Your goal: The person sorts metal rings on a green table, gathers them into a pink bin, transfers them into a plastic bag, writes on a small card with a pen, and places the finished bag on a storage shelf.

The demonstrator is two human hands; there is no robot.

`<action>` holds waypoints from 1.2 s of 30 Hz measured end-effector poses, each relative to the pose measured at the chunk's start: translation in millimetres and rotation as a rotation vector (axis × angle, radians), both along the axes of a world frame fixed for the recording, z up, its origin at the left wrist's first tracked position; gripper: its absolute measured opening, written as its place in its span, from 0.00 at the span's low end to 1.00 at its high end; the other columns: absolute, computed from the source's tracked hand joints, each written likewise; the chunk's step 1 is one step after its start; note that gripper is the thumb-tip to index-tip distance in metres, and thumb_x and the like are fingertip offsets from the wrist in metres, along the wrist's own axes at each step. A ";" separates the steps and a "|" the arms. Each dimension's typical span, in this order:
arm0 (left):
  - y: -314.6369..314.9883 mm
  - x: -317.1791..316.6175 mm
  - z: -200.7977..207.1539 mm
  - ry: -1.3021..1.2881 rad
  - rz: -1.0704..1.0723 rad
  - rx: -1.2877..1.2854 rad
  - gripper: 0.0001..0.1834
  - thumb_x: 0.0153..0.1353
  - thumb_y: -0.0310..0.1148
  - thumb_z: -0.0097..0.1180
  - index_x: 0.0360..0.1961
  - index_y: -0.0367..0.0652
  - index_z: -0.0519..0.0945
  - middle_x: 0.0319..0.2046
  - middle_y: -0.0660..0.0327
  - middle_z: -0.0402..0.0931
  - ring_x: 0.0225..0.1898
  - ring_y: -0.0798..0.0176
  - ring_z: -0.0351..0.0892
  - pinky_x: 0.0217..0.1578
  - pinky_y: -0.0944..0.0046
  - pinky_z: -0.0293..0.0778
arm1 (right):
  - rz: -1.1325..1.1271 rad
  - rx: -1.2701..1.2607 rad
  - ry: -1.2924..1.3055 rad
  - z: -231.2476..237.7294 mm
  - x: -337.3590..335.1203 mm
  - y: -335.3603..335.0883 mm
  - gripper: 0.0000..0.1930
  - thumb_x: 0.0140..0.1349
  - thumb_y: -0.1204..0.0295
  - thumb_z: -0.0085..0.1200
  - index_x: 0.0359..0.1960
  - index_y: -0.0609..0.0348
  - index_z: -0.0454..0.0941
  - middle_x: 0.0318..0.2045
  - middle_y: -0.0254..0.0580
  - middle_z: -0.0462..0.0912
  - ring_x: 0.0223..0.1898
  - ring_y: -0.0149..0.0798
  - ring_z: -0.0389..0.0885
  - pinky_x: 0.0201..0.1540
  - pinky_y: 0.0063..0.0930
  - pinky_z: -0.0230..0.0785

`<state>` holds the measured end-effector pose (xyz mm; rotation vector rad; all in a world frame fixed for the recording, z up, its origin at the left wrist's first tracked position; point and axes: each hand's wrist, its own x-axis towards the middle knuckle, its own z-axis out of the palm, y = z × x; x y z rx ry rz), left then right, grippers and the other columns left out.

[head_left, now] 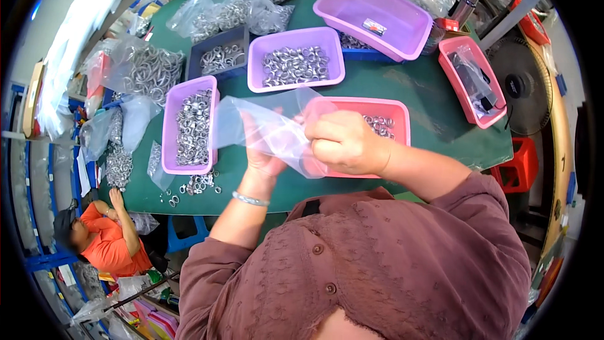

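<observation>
A clear plastic bag (277,127) stretches between my two hands above the table. My right hand (346,141) is closed, pinching the bag's right side with thumb and fingers. My left hand (263,154), with a bangle on its wrist, holds the bag from the left; its fingers show only partly through the film. Under my right hand stands a pink tub (402,119) with small metal rings (379,125) in it, partly hidden by the hand and bag. Left of the bag is a pinkish-purple tub (168,129) filled with metal rings (194,127).
Farther back stand a purple tub of rings (340,56), a grey bin (195,56) and a large purple tub (412,22). Bags of rings (151,72) crowd the left. A pink basket (497,107) is at right. Loose rings (201,182) lie near the edge. A person in orange (116,245) sits at left.
</observation>
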<state>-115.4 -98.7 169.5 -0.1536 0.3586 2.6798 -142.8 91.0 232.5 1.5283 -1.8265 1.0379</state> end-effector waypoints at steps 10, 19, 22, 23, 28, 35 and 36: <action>-38.7 27.3 1.7 -0.024 0.286 -0.366 0.28 0.54 0.32 0.57 0.57 0.37 0.66 0.50 0.52 0.73 0.51 0.51 0.73 0.54 0.50 0.68 | 0.111 -0.268 -1.146 -33.1 9.6 -2.6 0.11 0.63 0.69 0.52 0.26 0.63 0.76 0.23 0.31 0.76 0.27 0.24 0.72 0.29 0.20 0.64; -70.5 39.9 15.0 0.068 0.417 -0.516 0.27 0.53 0.20 0.50 0.58 0.38 0.66 0.49 0.57 0.73 0.49 0.59 0.74 0.53 0.56 0.68 | 0.001 -0.392 -1.407 -41.1 -17.3 -1.5 0.10 0.66 0.69 0.47 0.35 0.63 0.77 0.30 0.33 0.80 0.31 0.22 0.73 0.34 0.19 0.67; -74.4 41.9 18.9 0.099 0.463 -0.595 0.25 0.53 0.19 0.52 0.56 0.39 0.69 0.47 0.60 0.74 0.47 0.63 0.74 0.52 0.60 0.69 | 0.162 -0.412 -1.510 -43.5 -21.0 -0.2 0.10 0.64 0.72 0.48 0.43 0.63 0.74 0.33 0.36 0.80 0.34 0.27 0.77 0.38 0.22 0.70; -76.0 42.0 20.6 0.130 0.450 -0.679 0.25 0.53 0.19 0.55 0.55 0.38 0.70 0.46 0.61 0.75 0.46 0.64 0.74 0.51 0.62 0.69 | 0.232 -0.399 -1.559 -42.4 -22.3 0.9 0.11 0.63 0.72 0.49 0.46 0.63 0.73 0.34 0.37 0.80 0.35 0.29 0.78 0.39 0.24 0.71; -80.9 44.8 27.3 0.158 0.369 -0.893 0.25 0.50 0.22 0.63 0.52 0.39 0.73 0.44 0.61 0.76 0.44 0.67 0.76 0.47 0.65 0.72 | 0.231 -0.016 -1.708 -27.7 -35.0 2.2 0.19 0.62 0.70 0.51 0.52 0.67 0.69 0.35 0.42 0.81 0.31 0.29 0.78 0.36 0.23 0.71; -74.2 48.0 34.1 0.186 0.307 -0.851 0.22 0.52 0.23 0.62 0.50 0.36 0.73 0.41 0.59 0.78 0.42 0.65 0.77 0.45 0.64 0.73 | 0.049 0.375 -1.483 -62.5 -45.3 -34.4 0.30 0.60 0.59 0.55 0.59 0.65 0.64 0.50 0.50 0.75 0.40 0.34 0.77 0.38 0.24 0.70; -76.7 50.3 35.4 0.209 0.271 -0.821 0.22 0.52 0.25 0.62 0.50 0.35 0.73 0.41 0.59 0.78 0.42 0.65 0.77 0.45 0.64 0.73 | 0.101 0.397 -1.539 -70.5 -48.8 -40.7 0.37 0.59 0.55 0.55 0.64 0.63 0.56 0.59 0.50 0.66 0.52 0.39 0.71 0.46 0.30 0.67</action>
